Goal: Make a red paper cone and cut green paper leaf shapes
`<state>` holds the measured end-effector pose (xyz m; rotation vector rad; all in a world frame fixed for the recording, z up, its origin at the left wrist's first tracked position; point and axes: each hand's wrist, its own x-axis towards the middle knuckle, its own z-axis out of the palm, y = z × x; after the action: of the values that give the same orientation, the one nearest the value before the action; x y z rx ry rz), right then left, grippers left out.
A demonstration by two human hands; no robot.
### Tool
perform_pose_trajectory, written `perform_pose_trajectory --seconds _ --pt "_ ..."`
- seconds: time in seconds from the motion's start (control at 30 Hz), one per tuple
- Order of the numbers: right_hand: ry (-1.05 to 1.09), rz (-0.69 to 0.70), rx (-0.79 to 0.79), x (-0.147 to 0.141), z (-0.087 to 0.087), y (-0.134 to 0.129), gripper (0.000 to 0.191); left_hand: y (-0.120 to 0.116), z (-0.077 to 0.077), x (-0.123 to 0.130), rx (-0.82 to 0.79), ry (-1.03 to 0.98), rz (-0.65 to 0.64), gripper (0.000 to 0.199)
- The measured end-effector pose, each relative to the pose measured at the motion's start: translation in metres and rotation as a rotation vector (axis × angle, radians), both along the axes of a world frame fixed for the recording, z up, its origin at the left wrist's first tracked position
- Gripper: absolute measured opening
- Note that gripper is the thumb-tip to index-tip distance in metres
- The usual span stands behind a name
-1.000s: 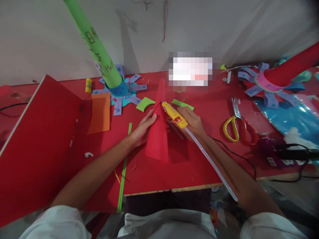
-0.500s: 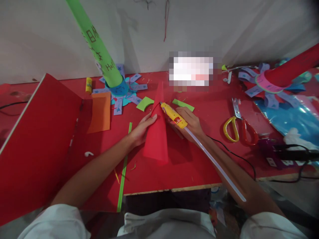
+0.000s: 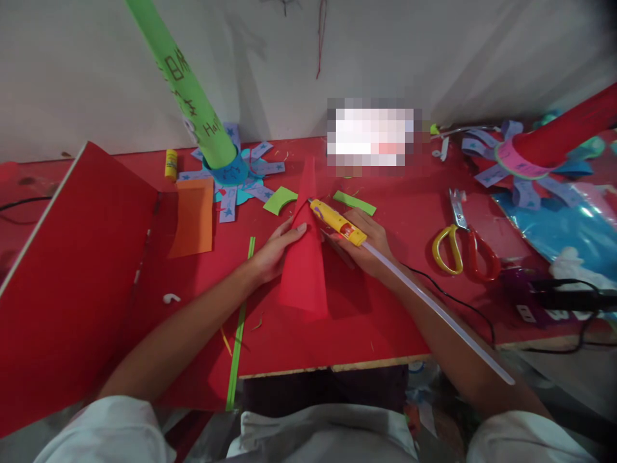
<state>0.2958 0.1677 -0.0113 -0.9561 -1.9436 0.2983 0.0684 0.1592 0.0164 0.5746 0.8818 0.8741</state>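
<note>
A folded red paper stands out above the red table, narrow at its far end and wider toward me. My left hand grips its left side, thumb on top and fingers beneath. My right hand is closed round a yellow glue gun, whose tip points left at the paper's middle fold. A long clear glue stick sticks out of the gun's rear, over my right forearm. Two light green paper pieces lie beyond my hands.
Scissors and a blue plastic packet lie right. Left are a red board, orange paper, green strips and a white earbud. A green tube and red tube rise behind. A black cord crosses the table.
The glue gun has tilted slightly, and the rear end of its glue stick has swung to the right. The near end of the red paper has shifted a little right.
</note>
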Motion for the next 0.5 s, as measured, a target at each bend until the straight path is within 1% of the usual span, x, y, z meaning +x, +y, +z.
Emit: perform_pose_trajectory --seconds 0.1,0.2,0.3,0.5 --pt "0.007 0.002 -0.040 -0.0002 0.0021 -0.0010 0.033 -0.0006 0.0013 0.0008 -0.006 0.005 0.008 0.067" --pt "0.023 -0.001 -0.078 -0.0001 0.0026 -0.0024 0.036 -0.0006 0.0004 0.0012 -0.009 0.005 0.012 0.064" --pt "0.019 -0.011 -0.093 0.0001 0.0025 -0.0035 0.039 -0.0008 -0.0003 0.0013 -0.006 -0.003 0.013 0.060" --pt "-0.020 -0.008 -0.122 0.0023 0.0035 -0.0045 0.040 -0.0017 -0.0012 0.0003 -0.013 0.002 0.015 0.061"
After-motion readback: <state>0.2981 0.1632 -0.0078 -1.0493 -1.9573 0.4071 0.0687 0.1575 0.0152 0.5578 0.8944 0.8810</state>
